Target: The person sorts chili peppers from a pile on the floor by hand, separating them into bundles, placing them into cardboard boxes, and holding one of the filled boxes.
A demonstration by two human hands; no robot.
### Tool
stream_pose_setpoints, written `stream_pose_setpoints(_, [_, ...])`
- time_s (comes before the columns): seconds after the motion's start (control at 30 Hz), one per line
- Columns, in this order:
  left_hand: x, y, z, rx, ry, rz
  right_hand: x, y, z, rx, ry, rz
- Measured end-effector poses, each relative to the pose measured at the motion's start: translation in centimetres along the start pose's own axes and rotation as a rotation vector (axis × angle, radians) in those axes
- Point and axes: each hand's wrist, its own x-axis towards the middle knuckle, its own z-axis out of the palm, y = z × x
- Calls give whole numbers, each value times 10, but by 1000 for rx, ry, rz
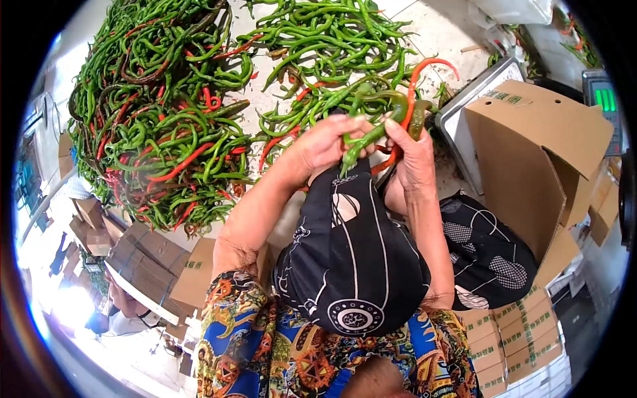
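Note:
My right hand (413,156) is closed on a small bunch of chili peppers, with a long curved red chili pepper (413,83) and dark green ones standing out above the thumb. Close beside it, my left hand (332,140) has its fingers bent in at a green chili pepper (366,144) that lies across between the two hands. Its fingertips are partly hidden, but they appear to grip that pepper. Both hands are above my knees, in dark patterned trousers (352,232). Loose green chili peppers (332,40) lie spread on the floor just beyond.
A large heap of green and red chili peppers (159,119) rises at the left. An open cardboard box (517,159) stands at the right on a scale platform (458,119), near a lit green display (605,99). Flattened cartons (142,259) and another person (126,308) are at the lower left.

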Motion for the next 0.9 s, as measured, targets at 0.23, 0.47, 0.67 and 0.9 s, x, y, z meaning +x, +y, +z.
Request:
stream_pose_setpoints(0.23, [-19, 52, -66, 628, 992, 656, 11, 5, -26, 228, 126, -37])
stream_pose_setpoints(0.47, [13, 7, -66, 1641, 879, 794, 21, 27, -39, 217, 228, -35])
stream_pose_setpoints(0.67, [50, -5, -55, 1661, 907, 896, 17, 31, -37, 171, 150, -20])
stream_pose_setpoints(0.9, [3, 16, -5, 602, 533, 608, 13, 28, -29, 223, 52, -56])
